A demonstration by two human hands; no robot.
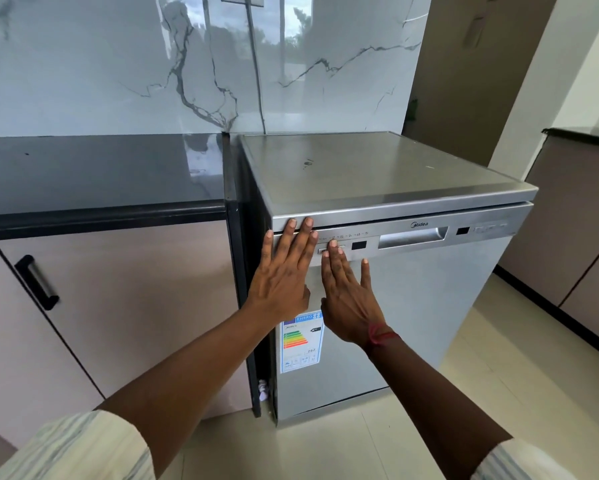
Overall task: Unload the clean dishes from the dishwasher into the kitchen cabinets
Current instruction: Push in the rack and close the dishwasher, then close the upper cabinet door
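Note:
A freestanding stainless-steel dishwasher point(412, 306) stands with its door closed, so no dishes show. Its recessed door handle point(412, 237) sits in the middle of the control strip. My left hand point(284, 271) lies flat with straight fingers on the door's upper left corner, fingertips reaching the top edge. My right hand point(346, 292) is beside it, fingers straight, its fingertips on the buttons at the left of the control panel. Neither hand holds anything.
A black countertop point(100, 174) runs to the left over a beige cabinet door point(124, 306) with a black handle point(36, 282). More beige cabinets point(575, 244) stand at the right. A marble-look wall is behind. Pale floor tiles lie in front.

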